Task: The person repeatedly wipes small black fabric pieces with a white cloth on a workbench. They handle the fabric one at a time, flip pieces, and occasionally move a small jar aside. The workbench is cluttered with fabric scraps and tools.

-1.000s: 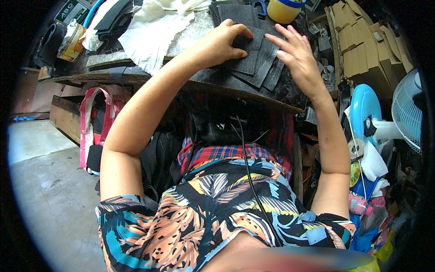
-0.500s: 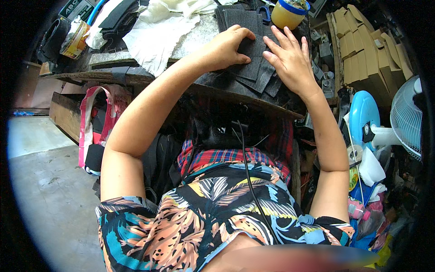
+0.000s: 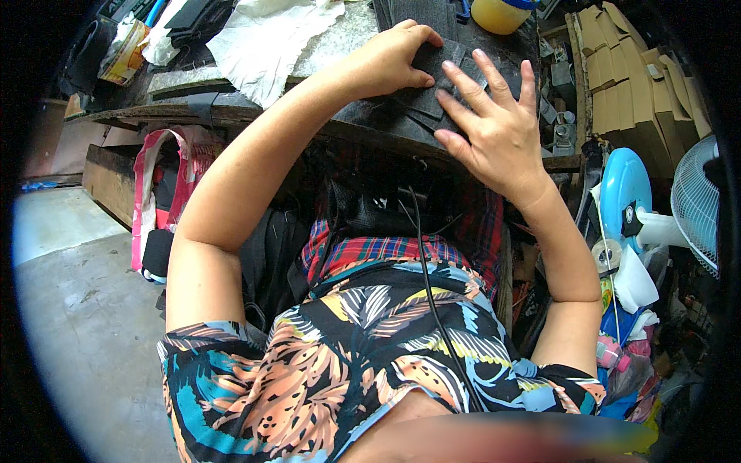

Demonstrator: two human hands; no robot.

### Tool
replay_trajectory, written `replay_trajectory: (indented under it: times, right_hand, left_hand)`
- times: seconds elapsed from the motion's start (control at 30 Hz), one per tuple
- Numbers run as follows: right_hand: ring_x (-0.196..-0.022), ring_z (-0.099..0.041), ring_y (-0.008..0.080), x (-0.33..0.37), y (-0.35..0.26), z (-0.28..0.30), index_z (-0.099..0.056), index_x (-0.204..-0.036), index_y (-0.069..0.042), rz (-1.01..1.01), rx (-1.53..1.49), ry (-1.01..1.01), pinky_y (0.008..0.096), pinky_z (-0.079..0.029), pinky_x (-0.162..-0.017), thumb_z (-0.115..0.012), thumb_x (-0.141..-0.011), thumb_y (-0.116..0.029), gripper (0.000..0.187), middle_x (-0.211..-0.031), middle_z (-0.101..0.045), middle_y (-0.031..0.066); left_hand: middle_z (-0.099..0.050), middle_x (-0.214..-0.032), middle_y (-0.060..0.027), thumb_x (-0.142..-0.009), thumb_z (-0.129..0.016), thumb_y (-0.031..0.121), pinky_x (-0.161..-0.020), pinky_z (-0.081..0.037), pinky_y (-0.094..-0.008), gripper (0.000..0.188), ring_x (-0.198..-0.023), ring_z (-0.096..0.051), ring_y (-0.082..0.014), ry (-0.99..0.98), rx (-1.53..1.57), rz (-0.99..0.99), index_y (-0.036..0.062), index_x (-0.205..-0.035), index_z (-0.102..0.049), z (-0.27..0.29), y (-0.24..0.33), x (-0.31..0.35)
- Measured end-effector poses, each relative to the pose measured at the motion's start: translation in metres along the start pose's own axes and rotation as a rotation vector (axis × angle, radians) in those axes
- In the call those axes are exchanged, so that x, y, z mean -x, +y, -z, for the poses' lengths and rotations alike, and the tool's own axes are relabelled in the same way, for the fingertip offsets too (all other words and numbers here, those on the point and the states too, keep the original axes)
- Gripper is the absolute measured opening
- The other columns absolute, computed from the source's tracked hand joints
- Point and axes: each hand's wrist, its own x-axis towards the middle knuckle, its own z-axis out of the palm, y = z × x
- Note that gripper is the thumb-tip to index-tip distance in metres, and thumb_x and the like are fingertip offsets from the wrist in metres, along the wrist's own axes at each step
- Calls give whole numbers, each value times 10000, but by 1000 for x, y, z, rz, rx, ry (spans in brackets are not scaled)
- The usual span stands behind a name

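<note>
Dark grey-black flat fabric pieces [image 3: 427, 100] lie in an overlapping pile at the near edge of the workbench. My left hand [image 3: 394, 58] rests over their left side, thumb and forefinger curved and apart, the other fingers partly hidden. On the right, my right hand [image 3: 494, 127] is spread palm down over the pile's right side, its fingertips at the pieces; the hand covers part of them. Farther back stands a stack of similar dark strips [image 3: 423, 11].
White cloth [image 3: 266, 46] drapes over the bench's left part. At the back right sits a yellow jar with a blue rim [image 3: 500, 15]. A blue and white fan [image 3: 625, 193] and folded brown cardboard [image 3: 629, 92] stand to the right. A black cable [image 3: 424, 293] hangs before my body.
My right hand has drawn nearer to me with its fingers spread wider. The upper fabric pieces beneath my hands have shifted and turned. My left hand stays about where it was.
</note>
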Motion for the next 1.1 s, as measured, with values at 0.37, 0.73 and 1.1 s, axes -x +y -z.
replay_trajectory:
  times: [0.37,0.73,1.1]
  right_hand:
    - [-1276,-497,273,5,31,15,-733,-896,-72,-107,-566,123,480,-243,-1136,-581,-912,-262,244,-1247,-629,89]
    - [-963,-595,139,-38,91,-48,-508,-1238,-25,-434,-864,-51,293,-454,-903,-526,-899,-30,339,-1003,-611,67]
    - [-999,-602,150,-39,91,-26,-444,-1325,-26,-745,-1664,6,267,-505,-898,-587,-834,27,514,-1090,-612,108]
  left_hand:
    - [-560,-1176,-172,-742,-759,116,-960,-471,-376,544,-1112,-571,-349,16,-46,54,68,-1238,-542,2,11,2]
    - [-606,-1163,-181,-729,-731,72,-929,-486,-402,551,-1087,-595,-357,-12,-18,151,93,-1239,-525,7,35,1]
    - [-581,-1197,-253,-701,-756,95,-930,-480,-388,827,-1085,-606,-344,88,129,275,133,-1420,-347,7,39,5]
